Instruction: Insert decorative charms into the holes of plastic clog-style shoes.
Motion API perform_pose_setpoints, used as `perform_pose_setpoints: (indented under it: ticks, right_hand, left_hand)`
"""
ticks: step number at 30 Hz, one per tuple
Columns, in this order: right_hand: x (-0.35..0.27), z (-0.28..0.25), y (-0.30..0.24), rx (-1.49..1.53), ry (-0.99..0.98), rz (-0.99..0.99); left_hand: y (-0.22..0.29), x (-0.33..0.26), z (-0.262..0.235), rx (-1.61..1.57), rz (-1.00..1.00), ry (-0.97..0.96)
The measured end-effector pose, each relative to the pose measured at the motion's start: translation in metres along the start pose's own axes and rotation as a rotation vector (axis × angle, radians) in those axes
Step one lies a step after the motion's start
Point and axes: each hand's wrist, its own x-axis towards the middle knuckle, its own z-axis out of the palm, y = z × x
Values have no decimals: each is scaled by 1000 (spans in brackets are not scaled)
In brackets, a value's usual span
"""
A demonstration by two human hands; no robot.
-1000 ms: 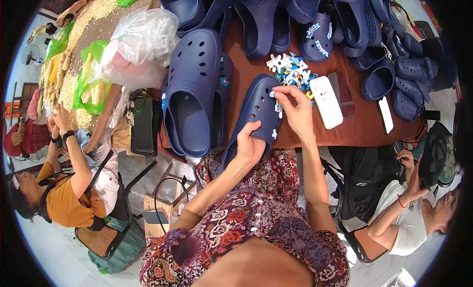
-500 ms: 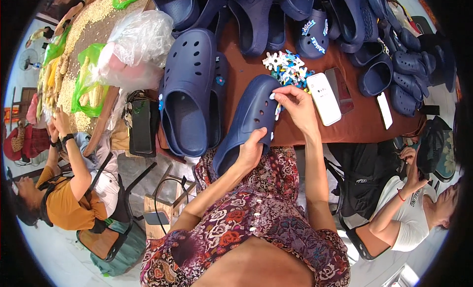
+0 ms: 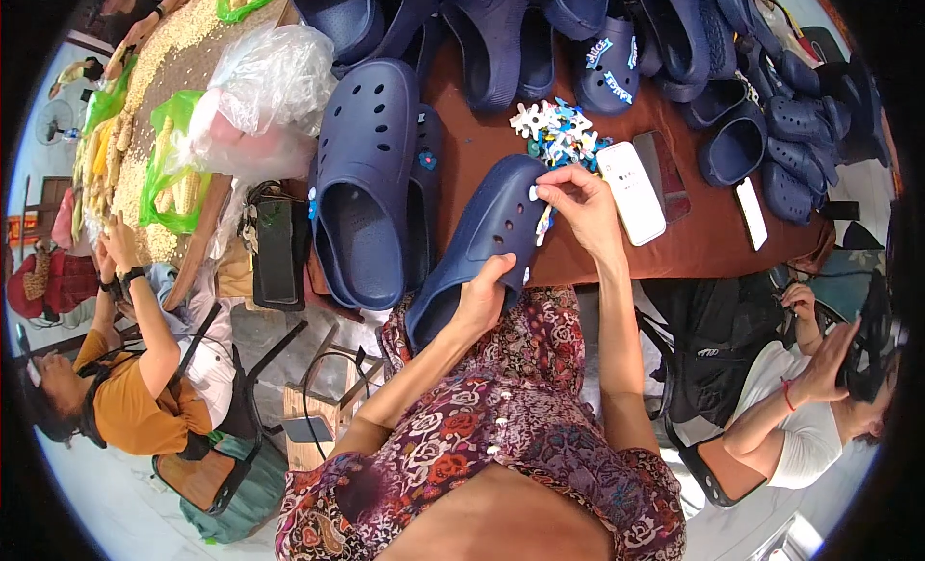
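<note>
My left hand (image 3: 484, 296) grips the side of a navy blue clog (image 3: 482, 235), its thumb on the upper near the opening. The clog is tilted, with its toe pointing away from me. At the toe end, my right hand (image 3: 581, 202) pinches a small white shoe charm (image 3: 534, 193) against one of the holes. More small charms show along the clog's right side, partly behind the fingers. Just beyond the toe lies a loose heap of white, blue and yellow charms (image 3: 559, 132). A pair of larger navy clogs (image 3: 366, 190) stands to the left, a blue charm on one.
Several navy clogs (image 3: 482, 50) line the far side of the brown-covered table (image 3: 578, 262). A white phone (image 3: 631, 193) lies right of my right hand. Plastic bags (image 3: 265, 89) and corn (image 3: 178, 180) are at left. One person sits on each side of me.
The clog has shifted slightly down and left with my left hand. My right hand stays pinched at the toe. The person at right has raised a dark object towards their head.
</note>
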Motion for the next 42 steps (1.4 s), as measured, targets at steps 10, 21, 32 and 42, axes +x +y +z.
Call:
perform_pose_setpoints:
  ticks: [10, 21, 32, 42]
  right_hand:
    - [-8, 9, -16, -272, 15, -63]
    - [-1, 11, -14, -462, 8, -212]
    - [8, 1, -5, -420, -113, -195]
    - [24, -23, -14, 21, -425, 318]
  left_hand:
    - [9, 4, 5, -84, -56, -9]
    - [24, 6, 16, -199, -117, -43]
    - [27, 7, 14, -226, -174, -30]
    - [28, -6, 14, -78, -166, -98]
